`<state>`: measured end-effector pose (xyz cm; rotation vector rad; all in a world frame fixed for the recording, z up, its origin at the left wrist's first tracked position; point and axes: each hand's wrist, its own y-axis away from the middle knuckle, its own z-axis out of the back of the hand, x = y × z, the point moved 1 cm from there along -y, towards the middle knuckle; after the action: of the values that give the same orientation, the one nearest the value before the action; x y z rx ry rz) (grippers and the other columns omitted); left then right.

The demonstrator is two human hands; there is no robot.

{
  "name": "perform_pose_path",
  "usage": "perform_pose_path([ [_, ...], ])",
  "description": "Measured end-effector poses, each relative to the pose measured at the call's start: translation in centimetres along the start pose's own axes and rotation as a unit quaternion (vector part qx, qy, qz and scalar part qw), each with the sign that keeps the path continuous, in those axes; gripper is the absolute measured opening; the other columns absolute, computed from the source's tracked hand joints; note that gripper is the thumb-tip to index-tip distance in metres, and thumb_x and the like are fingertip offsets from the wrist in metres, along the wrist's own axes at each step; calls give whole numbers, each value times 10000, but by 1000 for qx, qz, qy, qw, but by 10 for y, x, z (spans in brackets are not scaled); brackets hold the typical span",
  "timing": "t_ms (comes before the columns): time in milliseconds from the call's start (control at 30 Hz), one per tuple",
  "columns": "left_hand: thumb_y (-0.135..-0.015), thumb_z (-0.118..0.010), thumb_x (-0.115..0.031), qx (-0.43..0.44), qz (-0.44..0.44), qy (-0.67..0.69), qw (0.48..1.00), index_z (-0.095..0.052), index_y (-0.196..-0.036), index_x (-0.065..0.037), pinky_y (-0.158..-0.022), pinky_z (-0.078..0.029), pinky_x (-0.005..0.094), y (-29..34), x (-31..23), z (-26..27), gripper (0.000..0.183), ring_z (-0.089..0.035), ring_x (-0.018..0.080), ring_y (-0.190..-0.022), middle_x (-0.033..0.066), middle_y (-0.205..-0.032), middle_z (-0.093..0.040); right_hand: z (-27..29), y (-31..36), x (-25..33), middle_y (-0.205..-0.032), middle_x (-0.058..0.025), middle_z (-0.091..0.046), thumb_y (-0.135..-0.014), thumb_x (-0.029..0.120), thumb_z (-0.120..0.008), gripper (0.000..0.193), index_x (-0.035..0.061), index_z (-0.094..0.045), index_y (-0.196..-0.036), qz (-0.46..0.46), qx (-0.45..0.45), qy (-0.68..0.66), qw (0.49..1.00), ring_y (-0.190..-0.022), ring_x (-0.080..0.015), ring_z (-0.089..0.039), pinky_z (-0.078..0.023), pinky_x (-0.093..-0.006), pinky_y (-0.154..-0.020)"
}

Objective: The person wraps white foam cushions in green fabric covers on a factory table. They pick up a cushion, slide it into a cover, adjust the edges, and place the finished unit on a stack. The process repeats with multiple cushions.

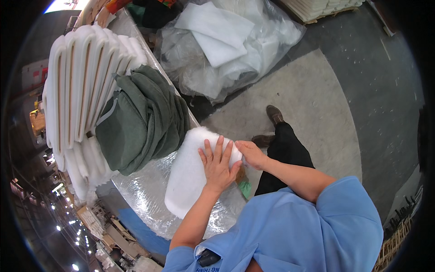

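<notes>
Tbl (140, 192): pad (186, 179) under L hand (218, 167)

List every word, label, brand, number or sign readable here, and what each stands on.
Blue shirt: short dark-blue lettering on the chest, upside down in this view; I don't copy its wording.
White pad, green fabric: no lettering visible.
Left background: too small and blurred to read.

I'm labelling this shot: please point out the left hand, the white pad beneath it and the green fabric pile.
Left hand (218, 169), head view: back of the hand.
White pad (188, 179), head view: broad top face.
Green fabric pile (138, 124), head view: middle of its folds.
</notes>
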<state>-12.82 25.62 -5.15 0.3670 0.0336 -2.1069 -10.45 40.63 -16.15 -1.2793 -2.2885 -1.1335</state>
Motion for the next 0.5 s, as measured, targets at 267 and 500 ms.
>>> perform_pose_path([
  [267, -1011, -658, -516, 7, -3, -29, 1000, -561, -1593, -178, -1306, 34, 654, -2, 5, -15, 680, -97, 473, -1659, 122, -1751, -355, 7, -29, 0, -1044, -19, -751, -1091, 367, -615, 315, 137, -712, -1283, -281, 87, -61, 954, -822, -120, -704, -476, -288, -503],
  [500, -1011, -645, -523, 19, 0, -41, 999, -558, -1594, -197, -1301, 28, 665, -3, 0, -8, 674, -103, 463, -1658, 101, -1756, -346, 13, -45, -75, -1036, -28, -747, -1016, 297, -728, 273, 136, -738, -1236, -174, 131, 58, 974, -866, -154, -675, -559, -374, -713],
])
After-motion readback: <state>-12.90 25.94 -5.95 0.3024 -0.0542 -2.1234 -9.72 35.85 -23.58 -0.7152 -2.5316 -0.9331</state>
